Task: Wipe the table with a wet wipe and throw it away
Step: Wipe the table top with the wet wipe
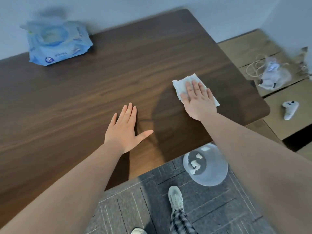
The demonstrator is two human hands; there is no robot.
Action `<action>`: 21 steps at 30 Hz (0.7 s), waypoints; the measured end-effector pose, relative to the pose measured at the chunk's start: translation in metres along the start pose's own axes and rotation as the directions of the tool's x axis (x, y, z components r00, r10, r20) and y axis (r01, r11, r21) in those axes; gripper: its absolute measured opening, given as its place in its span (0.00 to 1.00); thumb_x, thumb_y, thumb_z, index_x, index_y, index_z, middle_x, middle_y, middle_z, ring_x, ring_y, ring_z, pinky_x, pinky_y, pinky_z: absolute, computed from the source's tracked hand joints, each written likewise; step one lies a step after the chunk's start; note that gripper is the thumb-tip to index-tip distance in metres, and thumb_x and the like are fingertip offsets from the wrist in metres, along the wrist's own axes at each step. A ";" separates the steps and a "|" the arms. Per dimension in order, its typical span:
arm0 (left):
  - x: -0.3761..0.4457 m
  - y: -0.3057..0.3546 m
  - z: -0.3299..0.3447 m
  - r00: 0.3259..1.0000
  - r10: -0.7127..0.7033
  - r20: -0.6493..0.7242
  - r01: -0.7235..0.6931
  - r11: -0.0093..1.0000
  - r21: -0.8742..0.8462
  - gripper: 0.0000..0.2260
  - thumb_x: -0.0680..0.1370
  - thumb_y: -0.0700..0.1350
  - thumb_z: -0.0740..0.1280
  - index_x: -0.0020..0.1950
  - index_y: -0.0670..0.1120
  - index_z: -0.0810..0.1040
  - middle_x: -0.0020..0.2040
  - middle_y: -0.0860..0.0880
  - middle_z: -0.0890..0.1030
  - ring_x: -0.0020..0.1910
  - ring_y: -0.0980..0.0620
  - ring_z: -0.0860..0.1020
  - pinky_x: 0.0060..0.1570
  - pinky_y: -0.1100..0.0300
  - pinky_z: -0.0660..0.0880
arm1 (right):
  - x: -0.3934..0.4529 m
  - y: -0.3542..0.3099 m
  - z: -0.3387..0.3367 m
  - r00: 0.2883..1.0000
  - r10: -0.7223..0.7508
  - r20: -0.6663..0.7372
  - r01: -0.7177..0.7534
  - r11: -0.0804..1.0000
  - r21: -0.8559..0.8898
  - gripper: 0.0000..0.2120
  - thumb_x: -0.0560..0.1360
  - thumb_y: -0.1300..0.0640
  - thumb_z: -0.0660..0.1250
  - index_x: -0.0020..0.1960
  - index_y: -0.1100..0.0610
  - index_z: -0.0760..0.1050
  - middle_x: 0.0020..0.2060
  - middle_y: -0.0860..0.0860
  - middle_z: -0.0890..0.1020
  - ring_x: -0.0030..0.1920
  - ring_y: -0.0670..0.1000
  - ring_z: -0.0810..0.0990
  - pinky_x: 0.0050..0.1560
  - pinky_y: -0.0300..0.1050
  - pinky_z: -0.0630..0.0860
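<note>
Right hand [197, 98] flat, fingers [194, 85] together, pressing white wet wipe [181, 83] onto dark brown wooden table [101, 85]. Left hand [125, 130] flat on table, thumb spread.

White wet wipe [181, 85] on dark wooden table [118, 73] near its right edge, under flat right hand [198, 98], blue wipes pack [58, 43] far left, clear plastic bin [205, 163] on floor below

I count two bare hands of mine, the left hand [125, 130] and the right hand [197, 98]; one white wet wipe [181, 83]; one blue soft pack of wipes [57, 43]; one dark brown wooden table [118, 65]; one translucent round plastic bin [205, 163]; one white game controller [290, 109].
</note>
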State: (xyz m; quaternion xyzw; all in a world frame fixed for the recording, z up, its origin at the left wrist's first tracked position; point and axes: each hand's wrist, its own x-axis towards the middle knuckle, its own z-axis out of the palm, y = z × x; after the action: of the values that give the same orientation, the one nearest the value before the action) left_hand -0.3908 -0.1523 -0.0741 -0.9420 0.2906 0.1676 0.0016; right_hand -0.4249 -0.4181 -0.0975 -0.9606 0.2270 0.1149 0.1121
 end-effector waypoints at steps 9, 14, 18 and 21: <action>0.029 0.029 0.001 0.992 -0.080 0.093 0.078 0.997 0.027 0.50 0.64 0.78 0.41 0.76 0.49 0.33 0.77 0.51 0.35 0.76 0.52 0.35 0.74 0.46 0.38 | 0.023 0.091 -0.025 0.994 0.102 0.033 -0.101 0.995 -0.020 0.27 0.81 0.42 0.36 0.77 0.49 0.36 0.77 0.49 0.40 0.76 0.50 0.37 0.74 0.50 0.35; 0.029 0.029 0.002 0.993 -0.072 0.093 0.073 0.997 -0.005 0.50 0.64 0.78 0.41 0.76 0.49 0.34 0.77 0.51 0.35 0.76 0.52 0.35 0.73 0.46 0.37 | 0.017 0.083 -0.021 0.988 0.151 0.029 -0.151 0.988 0.002 0.28 0.81 0.43 0.37 0.77 0.51 0.36 0.78 0.51 0.40 0.76 0.51 0.36 0.75 0.52 0.36; 0.029 0.025 -0.001 0.995 -0.030 0.096 0.033 0.999 -0.036 0.50 0.65 0.77 0.43 0.77 0.48 0.36 0.77 0.50 0.36 0.76 0.52 0.36 0.73 0.47 0.37 | -0.003 0.056 -0.014 0.989 0.142 0.050 -0.142 0.990 -0.009 0.28 0.81 0.43 0.37 0.77 0.52 0.35 0.77 0.53 0.40 0.76 0.52 0.36 0.74 0.51 0.35; 0.017 0.012 -0.005 0.995 0.002 0.101 0.006 0.996 -0.084 0.47 0.68 0.75 0.45 0.77 0.48 0.38 0.78 0.50 0.37 0.76 0.53 0.38 0.74 0.49 0.40 | -0.021 0.022 -0.006 0.993 0.089 0.077 -0.087 0.996 -0.024 0.27 0.81 0.44 0.37 0.76 0.52 0.33 0.77 0.53 0.38 0.76 0.52 0.35 0.74 0.51 0.33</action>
State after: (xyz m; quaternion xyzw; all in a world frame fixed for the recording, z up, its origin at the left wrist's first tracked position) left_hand -0.3827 -0.1725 -0.0741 -0.9319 0.2820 0.2269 -0.0231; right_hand -0.4527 -0.4298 -0.0899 -0.9455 0.2634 0.1592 0.1059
